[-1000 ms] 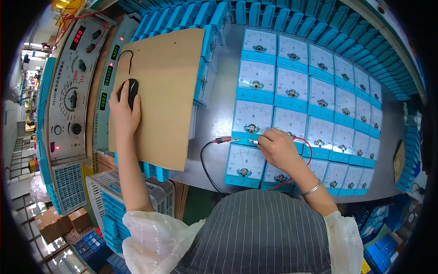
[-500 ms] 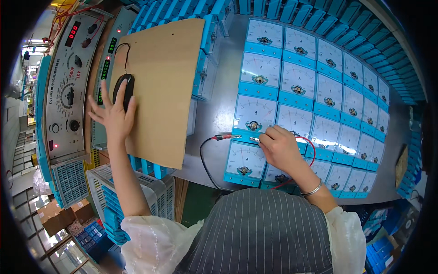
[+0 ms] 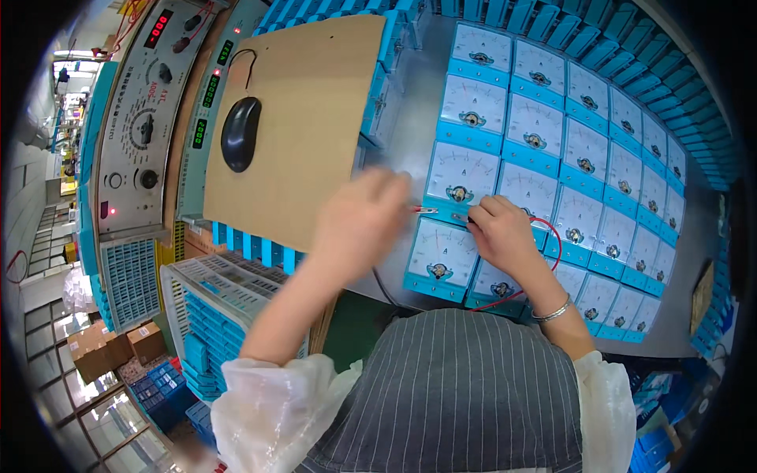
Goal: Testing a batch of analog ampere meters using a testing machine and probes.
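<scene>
Two leads met at one meter [image 3: 463, 169], second row from the front edge of the bench [image 3: 413, 102], toward its left edge.
The right hand [image 3: 505, 236] had fingertips pinched together at that meter's blue base, apparently on the end of the red lead [image 3: 558, 240] (the fingers hid its tip). A metal clip [image 3: 426, 210] reached the same base from the left. The left hand [image 3: 367, 213] hung blurred near the cardboard sheet's [image 3: 315, 94] right edge; whether its grip was apart or together, I cannot tell. The mouse [image 3: 240, 134] lay untouched. As judged, contact was partly made here; no clips showed on the other meters.
</scene>
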{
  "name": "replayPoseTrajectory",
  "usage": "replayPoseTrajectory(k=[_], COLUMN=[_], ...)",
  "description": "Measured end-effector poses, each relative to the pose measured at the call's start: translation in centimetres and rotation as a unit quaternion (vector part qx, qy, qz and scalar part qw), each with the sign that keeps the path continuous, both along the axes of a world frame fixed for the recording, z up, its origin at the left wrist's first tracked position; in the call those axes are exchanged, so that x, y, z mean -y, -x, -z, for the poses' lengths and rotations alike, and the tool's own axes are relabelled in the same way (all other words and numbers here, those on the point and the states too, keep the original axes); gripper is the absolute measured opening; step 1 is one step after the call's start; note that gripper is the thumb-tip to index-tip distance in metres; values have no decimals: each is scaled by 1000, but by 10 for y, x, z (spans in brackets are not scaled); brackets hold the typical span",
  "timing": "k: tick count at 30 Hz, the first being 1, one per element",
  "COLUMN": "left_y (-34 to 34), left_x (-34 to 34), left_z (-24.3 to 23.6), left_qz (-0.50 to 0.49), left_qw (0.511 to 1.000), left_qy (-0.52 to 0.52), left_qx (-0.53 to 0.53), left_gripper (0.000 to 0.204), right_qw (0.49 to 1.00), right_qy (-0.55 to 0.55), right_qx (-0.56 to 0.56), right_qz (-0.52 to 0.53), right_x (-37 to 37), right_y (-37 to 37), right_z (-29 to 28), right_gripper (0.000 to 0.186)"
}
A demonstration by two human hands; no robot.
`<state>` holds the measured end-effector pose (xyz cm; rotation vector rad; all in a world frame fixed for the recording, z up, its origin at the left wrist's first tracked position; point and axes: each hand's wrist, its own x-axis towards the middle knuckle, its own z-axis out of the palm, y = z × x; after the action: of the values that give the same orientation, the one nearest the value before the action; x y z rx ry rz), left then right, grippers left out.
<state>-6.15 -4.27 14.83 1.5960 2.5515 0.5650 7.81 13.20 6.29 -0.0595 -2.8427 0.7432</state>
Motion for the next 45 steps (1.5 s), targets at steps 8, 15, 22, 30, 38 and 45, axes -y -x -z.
replayPoseTrajectory(k=[8, 15, 22, 30, 38, 45], left_y=[-8, -4, -24, -53, -41, -34], left_x=[-1, 3, -13, -78, -84, -89], left_z=[82, 93, 67, 88, 91, 84], left_qz=[2, 41, 70, 195, 224, 265], left_qw=[999, 992, 989, 970, 971, 964], left_qy=[-8, -80, -126, -140, -79, -3], left_qx=[40, 90, -18, -29, -26, -33], left_gripper=[15, 6, 11, 8, 7, 6], right_qw=[999, 1000, 992, 991, 991, 995], right_qy=[-33, -24, 67, -25, 3, 15], right_qx=[6, -9, -107, -48, -75, -54], right_qz=[9, 16, 28, 122, 106, 83], right_x=[5, 9, -20, -61, -58, -53], right_y=[3, 3, -23, -94, -87, -77], right_z=[-2, 2, -16, -31, -1, 8], right_gripper=[8, 11, 10, 13, 9, 12])
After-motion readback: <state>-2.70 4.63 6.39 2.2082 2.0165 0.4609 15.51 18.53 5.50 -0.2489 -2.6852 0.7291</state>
